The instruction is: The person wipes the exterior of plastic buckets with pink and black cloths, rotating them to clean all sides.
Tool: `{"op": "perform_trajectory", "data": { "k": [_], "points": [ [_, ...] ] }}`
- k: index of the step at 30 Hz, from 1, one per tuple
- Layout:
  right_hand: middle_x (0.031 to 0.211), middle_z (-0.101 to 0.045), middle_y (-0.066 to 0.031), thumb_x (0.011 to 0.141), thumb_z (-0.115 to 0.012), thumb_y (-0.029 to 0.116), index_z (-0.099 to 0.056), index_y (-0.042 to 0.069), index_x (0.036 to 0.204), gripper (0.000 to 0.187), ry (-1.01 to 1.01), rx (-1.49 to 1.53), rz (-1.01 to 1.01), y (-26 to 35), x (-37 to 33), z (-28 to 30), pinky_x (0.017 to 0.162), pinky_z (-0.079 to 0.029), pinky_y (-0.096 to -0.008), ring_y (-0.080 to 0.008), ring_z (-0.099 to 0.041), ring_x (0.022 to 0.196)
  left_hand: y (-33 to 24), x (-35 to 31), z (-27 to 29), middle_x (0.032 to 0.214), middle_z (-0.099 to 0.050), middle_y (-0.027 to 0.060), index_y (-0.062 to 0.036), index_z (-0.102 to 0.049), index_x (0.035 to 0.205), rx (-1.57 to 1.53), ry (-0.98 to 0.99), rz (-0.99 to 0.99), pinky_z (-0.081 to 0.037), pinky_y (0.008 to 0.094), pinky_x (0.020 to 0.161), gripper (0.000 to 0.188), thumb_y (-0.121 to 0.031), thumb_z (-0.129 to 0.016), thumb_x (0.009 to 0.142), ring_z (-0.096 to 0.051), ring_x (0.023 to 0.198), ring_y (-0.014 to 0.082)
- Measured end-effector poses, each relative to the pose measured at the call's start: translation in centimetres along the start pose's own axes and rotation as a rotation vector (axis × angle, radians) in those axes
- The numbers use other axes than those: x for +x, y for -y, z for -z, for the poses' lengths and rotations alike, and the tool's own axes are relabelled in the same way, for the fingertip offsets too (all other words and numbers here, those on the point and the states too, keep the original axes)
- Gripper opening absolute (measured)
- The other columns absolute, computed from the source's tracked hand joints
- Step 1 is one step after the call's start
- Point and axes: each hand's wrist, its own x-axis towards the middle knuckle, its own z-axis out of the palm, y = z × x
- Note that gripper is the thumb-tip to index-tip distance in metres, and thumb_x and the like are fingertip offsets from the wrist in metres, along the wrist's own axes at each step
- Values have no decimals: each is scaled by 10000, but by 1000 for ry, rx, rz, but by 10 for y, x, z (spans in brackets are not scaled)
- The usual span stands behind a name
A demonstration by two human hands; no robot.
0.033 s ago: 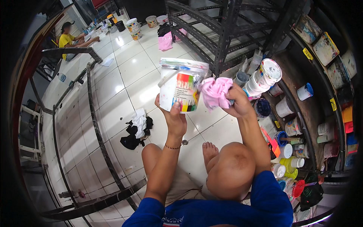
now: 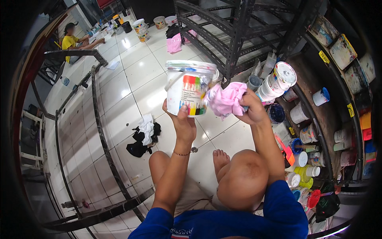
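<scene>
Up in front of me is a white paint bucket (image 2: 175, 93) with a colourful printed label and a paint-smeared lid. My left hand (image 2: 184, 121) grips its lower part from below, thumb on the front and the other fingers mostly hidden behind. A crumpled pink cloth (image 2: 229, 99) is bunched in my right hand (image 2: 253, 109), its fingers closed round it. The cloth's left edge meets the bucket's right side, where it is slightly blurred. On the tiles beyond my left knee lie a white cloth (image 2: 147, 129) and a black cloth (image 2: 137, 149).
A black metal rack (image 2: 234, 40) stands ahead. Stacked white buckets (image 2: 284, 75) and a shelf of paint tubs (image 2: 300, 113) line my right. A bent black metal frame (image 2: 99, 115) is at my left. Far left, a person in a yellow shirt (image 2: 69, 42) sits on the floor.
The bucket has shifted slightly left and up in my left hand. The pink cloth has changed its folds a little, still against the bucket's side.
</scene>
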Motion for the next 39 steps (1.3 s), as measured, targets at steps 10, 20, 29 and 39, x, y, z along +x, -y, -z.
{"op": "perform_trajectory", "data": {
  "k": [10, 20, 29, 39],
  "points": [
    [1245, -621, -106, 872, -679, 44, -541, 1, 1306, 457, -137, -20, 246, 5, 17, -21, 1016, -446, -369, -213, -599, 1150, 14, -3, 2, 1451, -455, 94, -78, -318, 1490, 27, -29, 56, -387, 437, 1093, 688, -436, -517, 937, -462, 1327, 242],
    [1248, -564, -186, 703, -820, 49, -611, -10, 1192, 535, -336, -1193, 724, -3, 30, -47, 875, -506, -375, -331, -624, 1029, 8, -11, -25, 1379, -338, 135, -142, -133, 1415, 55, -52, -31, -342, 421, 1110, 742, -156, -653, 885, -392, 1294, 226],
    [1273, -543, -161, 747, -725, -25, -618, 136, 1293, 580, -162, -1645, 650, 10, 28, -62, 828, -548, -381, -335, -634, 1013, 0, -9, -19, 1350, -350, 134, -110, -143, 1404, 121, -55, -131, -352, 394, 1091, 727, -129, -625, 861, -405, 1265, 217],
    [1118, -596, -168, 777, -698, 29, -639, 33, 1156, 384, -196, -1549, 646, 0, 36, -70, 809, -533, -393, -355, -639, 964, -9, -7, -30, 1318, -384, 128, -109, -189, 1380, 97, -47, -216, -355, 408, 1093, 708, -162, -641, 838, -433, 1251, 228]
  ]
}}
